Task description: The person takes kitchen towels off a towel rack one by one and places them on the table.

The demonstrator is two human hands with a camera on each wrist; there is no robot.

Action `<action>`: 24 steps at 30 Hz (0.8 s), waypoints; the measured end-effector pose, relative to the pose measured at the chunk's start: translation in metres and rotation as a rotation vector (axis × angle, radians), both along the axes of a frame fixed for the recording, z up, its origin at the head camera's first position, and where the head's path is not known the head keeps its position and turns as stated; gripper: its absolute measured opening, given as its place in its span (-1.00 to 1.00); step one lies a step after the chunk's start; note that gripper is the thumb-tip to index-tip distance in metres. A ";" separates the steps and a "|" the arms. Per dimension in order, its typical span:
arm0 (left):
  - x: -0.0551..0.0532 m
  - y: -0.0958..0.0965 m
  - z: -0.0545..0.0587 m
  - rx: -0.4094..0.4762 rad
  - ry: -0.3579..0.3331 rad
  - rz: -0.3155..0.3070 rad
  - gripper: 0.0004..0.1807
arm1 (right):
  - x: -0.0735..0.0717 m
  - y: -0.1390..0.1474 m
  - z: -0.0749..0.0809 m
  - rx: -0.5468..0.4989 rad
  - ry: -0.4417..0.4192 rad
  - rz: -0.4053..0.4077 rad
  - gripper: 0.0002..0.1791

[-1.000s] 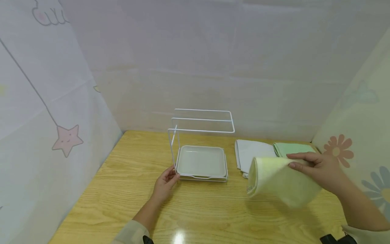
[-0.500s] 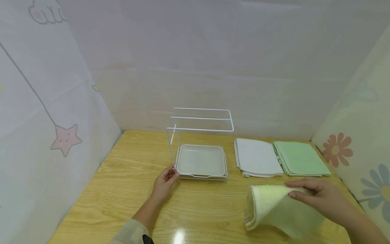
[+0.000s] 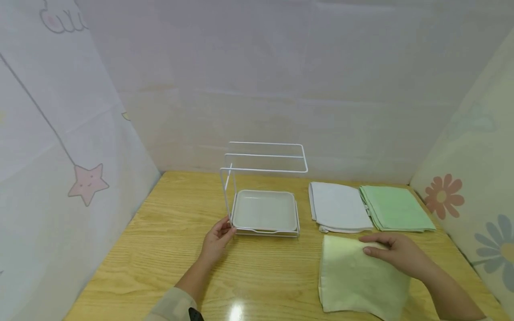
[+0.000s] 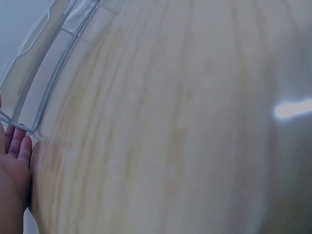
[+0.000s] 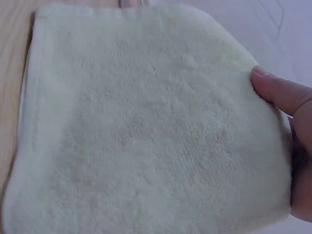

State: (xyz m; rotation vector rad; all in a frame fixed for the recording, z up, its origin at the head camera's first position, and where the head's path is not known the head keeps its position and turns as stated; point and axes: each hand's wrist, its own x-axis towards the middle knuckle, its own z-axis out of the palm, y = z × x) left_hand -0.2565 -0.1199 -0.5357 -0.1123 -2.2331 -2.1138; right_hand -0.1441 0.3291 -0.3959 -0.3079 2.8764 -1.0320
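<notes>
A white wire rack (image 3: 265,170) stands mid-table with a shallow off-white tray (image 3: 265,210) in its base. My left hand (image 3: 217,240) grips the rack's front left corner; in the left wrist view its fingers (image 4: 18,141) reach under the base wire. To the right, a folded pale yellow towel (image 3: 357,278) hangs low over the front of the table. My right hand (image 3: 401,254) pinches its upper edge between thumb and fingers. In the right wrist view the thumb lies on the near face of the towel (image 5: 146,122), and most of the other fingers are hidden behind it.
Behind the yellow towel lie a folded white towel (image 3: 341,207) and a folded green towel (image 3: 397,208), side by side. The wooden table (image 3: 160,240) is bounded by a back cloth wall (image 3: 257,89) and printed side walls (image 3: 60,178).
The right hand has brought the yellow towel down and toward the front, then slightly left, uncovering the green and white towels. The towel now hangs flatter. The left hand stays on the rack.
</notes>
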 end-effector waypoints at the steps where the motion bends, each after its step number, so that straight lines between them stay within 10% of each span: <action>1: 0.000 0.000 0.000 0.001 -0.005 0.000 -0.46 | -0.005 0.001 -0.003 0.014 -0.003 0.002 -0.68; 24: 0.003 -0.002 0.000 0.024 0.002 -0.005 -0.46 | -0.070 0.036 -0.082 -0.007 -0.126 0.019 -0.56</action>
